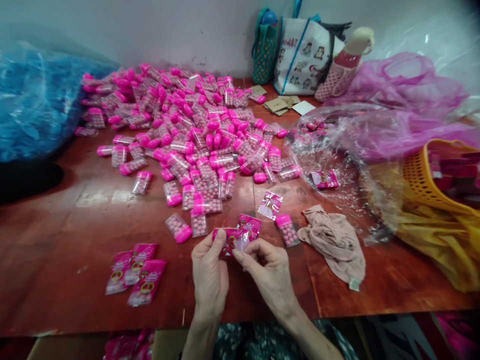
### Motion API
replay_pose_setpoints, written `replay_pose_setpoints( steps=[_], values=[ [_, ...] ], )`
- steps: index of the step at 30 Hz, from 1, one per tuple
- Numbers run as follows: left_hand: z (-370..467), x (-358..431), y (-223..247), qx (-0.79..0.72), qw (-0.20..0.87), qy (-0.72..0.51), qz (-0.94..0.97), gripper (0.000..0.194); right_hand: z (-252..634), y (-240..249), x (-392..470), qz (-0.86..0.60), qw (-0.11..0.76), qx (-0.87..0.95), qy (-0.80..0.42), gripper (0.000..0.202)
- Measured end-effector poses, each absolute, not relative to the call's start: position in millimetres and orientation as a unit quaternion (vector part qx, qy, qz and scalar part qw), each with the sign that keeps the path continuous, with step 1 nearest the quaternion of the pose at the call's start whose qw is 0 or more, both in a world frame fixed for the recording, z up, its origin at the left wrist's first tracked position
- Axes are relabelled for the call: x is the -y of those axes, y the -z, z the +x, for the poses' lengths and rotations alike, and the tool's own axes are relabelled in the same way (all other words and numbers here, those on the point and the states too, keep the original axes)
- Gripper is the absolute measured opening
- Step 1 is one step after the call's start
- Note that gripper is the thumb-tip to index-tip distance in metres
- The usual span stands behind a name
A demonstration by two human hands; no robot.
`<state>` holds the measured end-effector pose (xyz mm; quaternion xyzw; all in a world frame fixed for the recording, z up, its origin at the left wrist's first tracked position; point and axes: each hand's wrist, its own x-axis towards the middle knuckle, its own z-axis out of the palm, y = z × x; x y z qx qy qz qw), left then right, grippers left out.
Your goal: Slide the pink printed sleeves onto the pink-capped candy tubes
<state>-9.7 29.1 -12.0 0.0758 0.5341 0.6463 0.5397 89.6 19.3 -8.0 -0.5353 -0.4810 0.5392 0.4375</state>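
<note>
The left hand (pixel 210 267) and right hand (pixel 270 270) pinched a pink printed wrapper (pixel 231 241) in nearly closed fingers (pixel 221 237) above the worktop (pixel 75 215), seemingly to steady it, with ball-filled containers (pixel 208 172) heaped beyond.

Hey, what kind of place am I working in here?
Probably a small packing workshop: there's a big heap of pink-capped candy containers, a few in printed pink sleeves, and a yellow plastic basket on the long wooden table.
</note>
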Motion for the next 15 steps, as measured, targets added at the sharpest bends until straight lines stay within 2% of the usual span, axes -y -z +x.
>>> replay_pose_setpoints(
  steps=[3, 5, 11, 15],
  values=[
    [-12, -31, 10, -0.517, 0.566, -0.638, 0.071, 0.015, 89, 11, -17, -0.530, 0.464, 0.549, -0.449, 0.021],
    [-12, -31, 9, -0.506, 0.585, -0.630, 0.070, 0.015, 89, 13, -16, -0.527, 0.470, 0.562, -0.431, 0.022],
    [-12, -28, 11, -0.467, 0.648, -0.600, 0.057, 0.017, 94, 18, -13, -0.519, 0.476, 0.516, -0.488, 0.027],
    [-25, -34, 13, -0.473, 0.594, -0.650, -0.025, 0.007, 106, 16, -6, -0.521, 0.531, 0.452, -0.492, 0.027]
  ],
)
